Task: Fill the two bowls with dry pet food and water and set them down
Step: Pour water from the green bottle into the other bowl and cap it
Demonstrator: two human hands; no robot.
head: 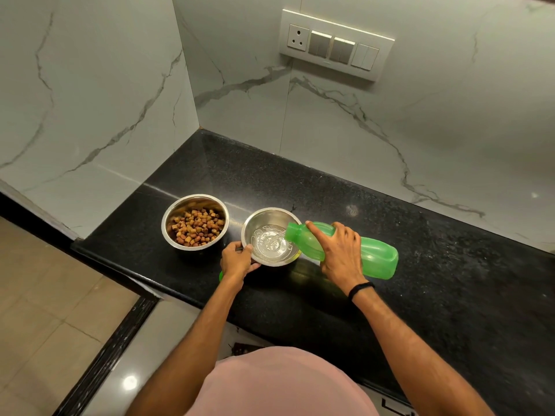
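Two steel bowls stand side by side on the black counter (360, 223). The left bowl (171, 235) holds brown dry pet food (196, 226). The right bowl (265, 217) has shallow water splashing in its bottom. My right hand (338, 250) grips a green plastic bottle (378, 259), tipped on its side with its open mouth over the right bowl's rim, and water runs out of it. My left hand (237, 261) holds that bowl's near-left rim. Something small and green (221, 276) shows under my left wrist; it is mostly hidden.
The counter ends in a corner against white marble walls on the left and behind. A switch and socket panel (336, 45) is on the back wall. The counter's front edge runs below my arms, with tiled floor (45, 310) to the left.
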